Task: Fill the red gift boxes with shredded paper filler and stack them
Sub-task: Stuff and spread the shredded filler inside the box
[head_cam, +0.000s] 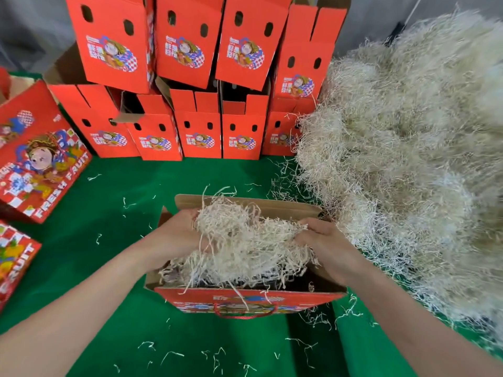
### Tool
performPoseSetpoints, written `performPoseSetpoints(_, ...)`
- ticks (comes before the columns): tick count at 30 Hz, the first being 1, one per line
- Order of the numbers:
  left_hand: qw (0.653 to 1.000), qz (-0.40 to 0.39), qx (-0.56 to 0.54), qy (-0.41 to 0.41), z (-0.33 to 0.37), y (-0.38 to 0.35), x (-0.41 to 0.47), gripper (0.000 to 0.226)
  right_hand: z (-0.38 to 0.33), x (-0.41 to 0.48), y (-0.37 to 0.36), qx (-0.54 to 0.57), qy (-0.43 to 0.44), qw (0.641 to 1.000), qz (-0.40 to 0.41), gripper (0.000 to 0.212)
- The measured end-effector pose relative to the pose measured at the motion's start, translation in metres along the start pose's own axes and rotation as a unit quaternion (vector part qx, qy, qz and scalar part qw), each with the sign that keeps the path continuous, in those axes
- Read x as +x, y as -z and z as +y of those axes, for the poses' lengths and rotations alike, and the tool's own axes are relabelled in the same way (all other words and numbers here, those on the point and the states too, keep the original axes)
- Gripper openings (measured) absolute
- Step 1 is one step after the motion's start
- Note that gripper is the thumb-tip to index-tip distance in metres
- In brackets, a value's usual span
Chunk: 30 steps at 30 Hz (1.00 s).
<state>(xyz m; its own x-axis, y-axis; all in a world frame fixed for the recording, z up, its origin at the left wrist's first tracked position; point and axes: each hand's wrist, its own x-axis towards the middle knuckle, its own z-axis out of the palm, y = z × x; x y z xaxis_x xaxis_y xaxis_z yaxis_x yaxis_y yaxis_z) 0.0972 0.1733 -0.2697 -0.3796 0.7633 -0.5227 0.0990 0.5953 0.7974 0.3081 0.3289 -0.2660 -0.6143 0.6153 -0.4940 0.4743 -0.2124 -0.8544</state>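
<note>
An open red gift box [245, 300] stands on the green cloth right in front of me, its brown flaps up. A clump of pale shredded paper [245, 246] fills its mouth and rises above the rim. My left hand [182, 235] grips the clump's left side and my right hand [324, 240] grips its right side, both over the box opening. A huge heap of the same filler [408, 159] lies to the right, touching the box's far right corner.
Two tiers of red boxes [190, 104] are stacked at the back. More printed red boxes [38, 159] lie at the left edge. Loose paper strands are scattered over the green cloth [122, 213].
</note>
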Motion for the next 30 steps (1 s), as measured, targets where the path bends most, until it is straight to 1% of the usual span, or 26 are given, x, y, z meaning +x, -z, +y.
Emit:
performPoseSetpoints(2, 0.995, -0.098, 0.022, -0.016, 0.008, -0.003, -0.001, 0.052, -0.002, 0.003, -0.01, 0.036, -0.022, 0.999, -0.019, 0.048)
performPoseSetpoints(3, 0.99, -0.138, 0.033, -0.022, 0.012, -0.007, -0.001, 0.054, -0.001, 0.005, -0.015, 0.049, -0.023, 0.998, -0.041, 0.055)
performPoseSetpoints(4, 0.986, -0.163, 0.03, -0.03, 0.016, -0.013, -0.002, 0.053, -0.001, 0.005, -0.019, 0.065, -0.018, 0.996, -0.063, 0.057)
performPoseSetpoints(5, 0.985, -0.166, 0.017, -0.036, 0.019, -0.019, -0.003, 0.05, -0.003, 0.003, -0.023, 0.082, -0.021, 0.992, -0.09, 0.053)
performPoseSetpoints(6, 0.989, -0.142, -0.004, -0.04, 0.021, -0.023, -0.002, 0.044, -0.006, 0.001, -0.026, 0.091, -0.022, 0.989, -0.116, 0.044)
performPoseSetpoints(7, 0.994, -0.101, -0.028, -0.045, 0.021, -0.025, 0.001, 0.04, -0.008, -0.001, -0.026, 0.085, -0.009, 0.986, -0.143, 0.034)
performPoseSetpoints(8, 0.996, -0.057, -0.049, -0.045, 0.021, -0.025, 0.004, 0.038, -0.01, -0.003, -0.024, 0.076, 0.009, 0.984, -0.159, 0.028)
performPoseSetpoints(9, 0.996, -0.029, -0.071, -0.037, 0.019, -0.022, 0.007, 0.037, -0.009, -0.002, -0.02, 0.07, 0.027, 0.985, -0.157, 0.03)
performPoseSetpoints(10, 0.995, -0.011, -0.096, -0.021, 0.018, -0.018, 0.007, 0.036, -0.006, -0.001, -0.013, 0.086, 0.035, 0.985, -0.149, 0.038)
performPoseSetpoints(11, 0.993, -0.006, -0.12, -0.008, 0.015, -0.014, 0.008, 0.036, -0.005, 0.0, -0.007, 0.121, 0.03, 0.982, -0.143, 0.046)
performPoseSetpoints(12, 0.992, -0.004, -0.128, 0.004, 0.013, -0.011, 0.008, 0.036, -0.003, 0.0, -0.004, 0.155, 0.018, 0.977, -0.146, 0.05)
performPoseSetpoints(13, 0.992, -0.013, -0.129, 0.01, 0.011, -0.011, 0.008, 0.034, -0.002, -0.001, -0.003, 0.172, 0.012, 0.973, -0.155, 0.049)
performPoseSetpoints(14, 0.992, -0.019, -0.125, 0.013, 0.011, -0.012, 0.006, 0.034, -0.001, -0.001, -0.005, 0.161, 0.014, 0.974, -0.16, 0.044)
performPoseSetpoints(16, 0.991, -0.034, -0.129, 0.013, 0.012, -0.017, 0.006, 0.038, -0.001, -0.002, -0.014, 0.104, 0.025, 0.983, -0.151, 0.029)
performPoseSetpoints(19, 0.992, -0.067, -0.11, 0.014, 0.015, -0.023, 0.006, 0.047, -0.004, 0.0, -0.03, 0.007, 0.05, 0.992, -0.117, 0.02)
performPoseSetpoints(21, 0.993, -0.047, -0.104, 0.033, 0.019, -0.028, 0.005, 0.07, -0.007, 0.0, -0.04, -0.055, 0.082, 0.99, -0.104, 0.016)
performPoseSetpoints(22, 0.995, -0.026, -0.092, 0.042, 0.023, -0.032, 0.002, 0.075, -0.009, -0.001, -0.042, -0.071, 0.093, 0.988, -0.1, 0.016)
performPoseSetpoints(23, 0.995, 0.003, -0.091, 0.027, 0.024, -0.032, 0.004, 0.062, -0.01, -0.002, -0.043, -0.077, 0.101, 0.987, -0.097, 0.014)
performPoseSetpoints(24, 0.995, 0.034, -0.089, 0.0, 0.025, -0.031, 0.004, 0.041, -0.012, -0.004, -0.04, -0.075, 0.106, 0.986, -0.1, 0.013)
performPoseSetpoints(25, 0.994, 0.057, -0.085, -0.022, 0.025, -0.028, 0.004, 0.03, -0.012, -0.005, -0.036, -0.068, 0.107, 0.986, -0.106, 0.014)
performPoseSetpoints(27, 0.989, 0.118, -0.084, -0.02, 0.021, -0.017, 0.004, 0.026, -0.012, -0.005, -0.024, -0.046, 0.097, 0.989, -0.099, 0.03)
performPoseSetpoints(28, 0.987, 0.131, -0.097, -0.016, 0.017, -0.011, 0.004, 0.042, -0.012, -0.005, -0.019, -0.036, 0.085, 0.992, -0.09, 0.037)
performPoseSetpoints(29, 0.986, 0.124, -0.115, -0.007, 0.012, -0.008, 0.006, 0.065, -0.009, -0.004, -0.016, -0.018, 0.076, 0.994, -0.081, 0.038)
performPoseSetpoints(30, 0.985, 0.107, -0.132, 0.005, 0.011, -0.007, 0.007, 0.076, -0.008, -0.003, -0.014, 0.007, 0.066, 0.994, -0.081, 0.032)
